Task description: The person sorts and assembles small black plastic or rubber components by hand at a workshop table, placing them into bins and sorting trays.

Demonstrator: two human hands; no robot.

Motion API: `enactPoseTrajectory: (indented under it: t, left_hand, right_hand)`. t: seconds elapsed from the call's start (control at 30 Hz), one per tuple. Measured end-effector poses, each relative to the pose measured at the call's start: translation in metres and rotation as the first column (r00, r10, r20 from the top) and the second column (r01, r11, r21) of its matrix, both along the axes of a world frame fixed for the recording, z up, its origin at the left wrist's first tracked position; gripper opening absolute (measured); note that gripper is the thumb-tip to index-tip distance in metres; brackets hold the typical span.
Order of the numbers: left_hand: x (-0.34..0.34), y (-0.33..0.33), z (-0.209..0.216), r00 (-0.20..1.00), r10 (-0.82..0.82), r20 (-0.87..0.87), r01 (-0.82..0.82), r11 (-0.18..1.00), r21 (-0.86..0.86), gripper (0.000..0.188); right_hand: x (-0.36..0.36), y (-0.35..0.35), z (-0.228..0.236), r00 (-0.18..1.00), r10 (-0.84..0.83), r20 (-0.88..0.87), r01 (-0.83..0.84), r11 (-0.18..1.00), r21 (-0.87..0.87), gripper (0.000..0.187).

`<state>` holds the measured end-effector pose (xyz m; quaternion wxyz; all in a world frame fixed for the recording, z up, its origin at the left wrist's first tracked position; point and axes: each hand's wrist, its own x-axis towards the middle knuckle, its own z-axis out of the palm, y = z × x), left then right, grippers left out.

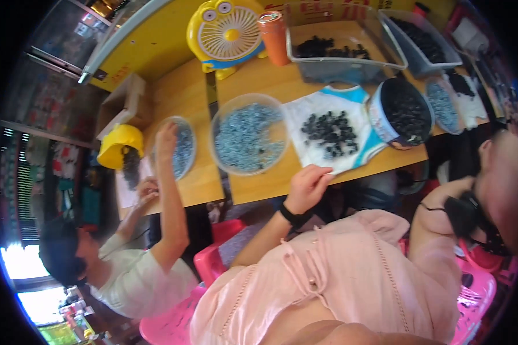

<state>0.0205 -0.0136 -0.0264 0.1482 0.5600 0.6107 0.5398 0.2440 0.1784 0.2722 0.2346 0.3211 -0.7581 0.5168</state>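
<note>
My left hand [307,187], with a black band on its wrist, is at the near edge of a white cloth with blue trim [343,99]. Its thumb and fingers are pressed together; whatever lies between them is too small to make out. Spread on that cloth is a pile of small black parts [330,133]. To its left stands a round clear tray [213,136] of small light-blue parts [244,138]. A round tub [380,122] full of black pieces stands at the cloth's right. My right arm [434,221] runs along the right side, its hand blurred and unclear.
Clear bins [342,73] of black parts stand at the back, beside an orange tumbler [274,39] and a yellow fan [230,35]. Left of me a co-worker [138,276] handles parts near another blue-filled tray [184,150] and a yellow bucket [121,141]. Pink chairs are below.
</note>
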Motion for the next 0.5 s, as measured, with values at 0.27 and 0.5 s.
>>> enactPoseTrajectory:
  t: [0.27, 0.5]
  left_hand:
    - [-0.005, 0.004, -0.01, 0.993, -0.086, 0.084, 0.077, 0.991, 0.111, 0.014]
    - [-0.002, 0.004, -0.006, 0.994, -0.068, 0.087, 0.061, 0.995, 0.075, 0.014]
  right_hand:
    - [-0.104, 0.043, -0.222, 0.189, -0.975, 0.113, 0.726, 0.216, 0.653, 0.026]
    - [-0.114, 0.06, -0.254, 0.222, -0.945, 0.24, 0.545, 0.324, 0.773, 0.026]
